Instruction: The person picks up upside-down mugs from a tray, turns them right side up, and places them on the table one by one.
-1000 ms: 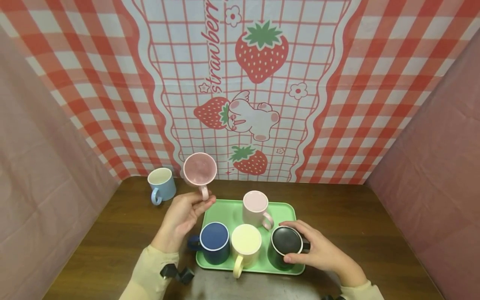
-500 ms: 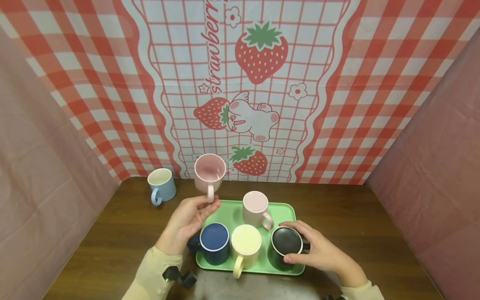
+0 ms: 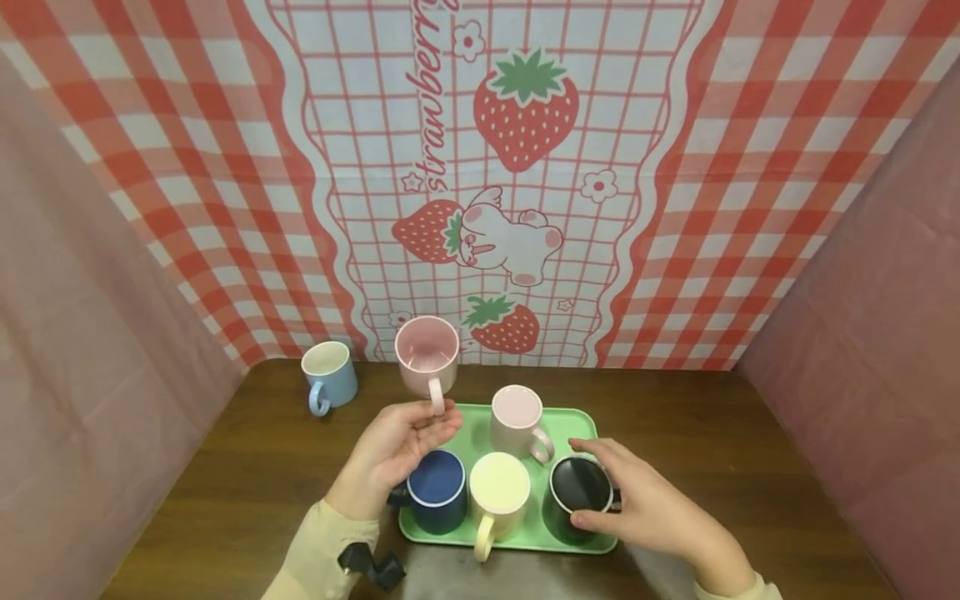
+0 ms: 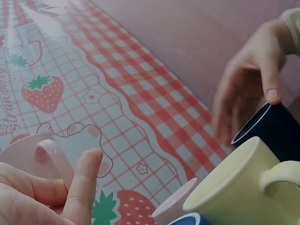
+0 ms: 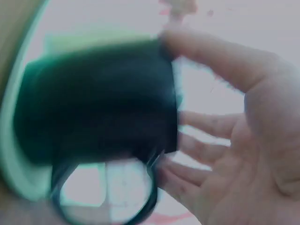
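You hold a pink mug (image 3: 422,375) up by its handle (image 3: 437,397) in your left hand (image 3: 400,446); the white-edged black mug (image 3: 581,483) stands on the green tray (image 3: 566,421), at your right hand (image 3: 645,504).

two pink mugs (image 3: 415,377) (image 3: 512,436), one light-blue mug (image 3: 342,383), one navy mug (image 3: 441,513), one yellow mug (image 3: 508,518), one black mug (image 3: 561,520) are making six mugs | one tray (image 3: 471,427) | one table (image 3: 225,492) | two hands (image 3: 397,443) (image 3: 641,504) | three printed strawberries (image 3: 527,117) (image 3: 429,232) (image 3: 512,329) are all showing

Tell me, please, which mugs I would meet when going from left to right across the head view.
Light blue mug, navy blue mug, yellow mug, black mug. I leave out the held pink mug and the pink mug on the tray, as they overlap sideways with the navy and yellow ones.
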Tool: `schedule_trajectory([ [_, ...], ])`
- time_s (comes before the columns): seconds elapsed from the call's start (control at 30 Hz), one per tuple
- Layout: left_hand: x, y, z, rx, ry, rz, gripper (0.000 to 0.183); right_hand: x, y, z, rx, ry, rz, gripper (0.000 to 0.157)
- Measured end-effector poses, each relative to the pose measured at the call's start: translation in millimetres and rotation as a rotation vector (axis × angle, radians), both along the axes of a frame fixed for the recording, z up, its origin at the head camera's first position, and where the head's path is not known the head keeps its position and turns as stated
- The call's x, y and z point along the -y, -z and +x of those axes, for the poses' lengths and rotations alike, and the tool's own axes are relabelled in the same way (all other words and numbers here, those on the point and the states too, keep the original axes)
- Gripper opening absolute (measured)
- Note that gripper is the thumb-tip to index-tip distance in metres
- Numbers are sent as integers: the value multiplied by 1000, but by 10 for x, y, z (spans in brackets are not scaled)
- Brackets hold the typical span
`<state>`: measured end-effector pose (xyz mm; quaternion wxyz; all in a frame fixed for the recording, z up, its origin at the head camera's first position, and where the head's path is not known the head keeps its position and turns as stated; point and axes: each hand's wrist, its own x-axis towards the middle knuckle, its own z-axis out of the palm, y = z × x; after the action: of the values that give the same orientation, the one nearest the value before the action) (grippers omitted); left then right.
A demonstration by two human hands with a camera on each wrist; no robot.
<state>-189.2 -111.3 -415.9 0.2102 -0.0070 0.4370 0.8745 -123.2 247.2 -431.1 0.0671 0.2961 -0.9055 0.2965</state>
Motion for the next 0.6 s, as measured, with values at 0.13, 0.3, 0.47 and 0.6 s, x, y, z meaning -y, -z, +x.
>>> schedule_trajectory([
  [0.13,-26,14,24,-13,1,-7,32,240,-213,-54,-52,85,-40,63],
  [0.3,-54,26,31,-11,-48,-50,29,647,-417,-226,-26,145,-150,43],
  [0.47,-75,42,32,-18,-80,-91,23,1059,-494,-398,72,124,-253,30],
  [0.6,-96,50,20,-37,-91,-118,21,1318,-537,-496,177,122,-307,28],
])
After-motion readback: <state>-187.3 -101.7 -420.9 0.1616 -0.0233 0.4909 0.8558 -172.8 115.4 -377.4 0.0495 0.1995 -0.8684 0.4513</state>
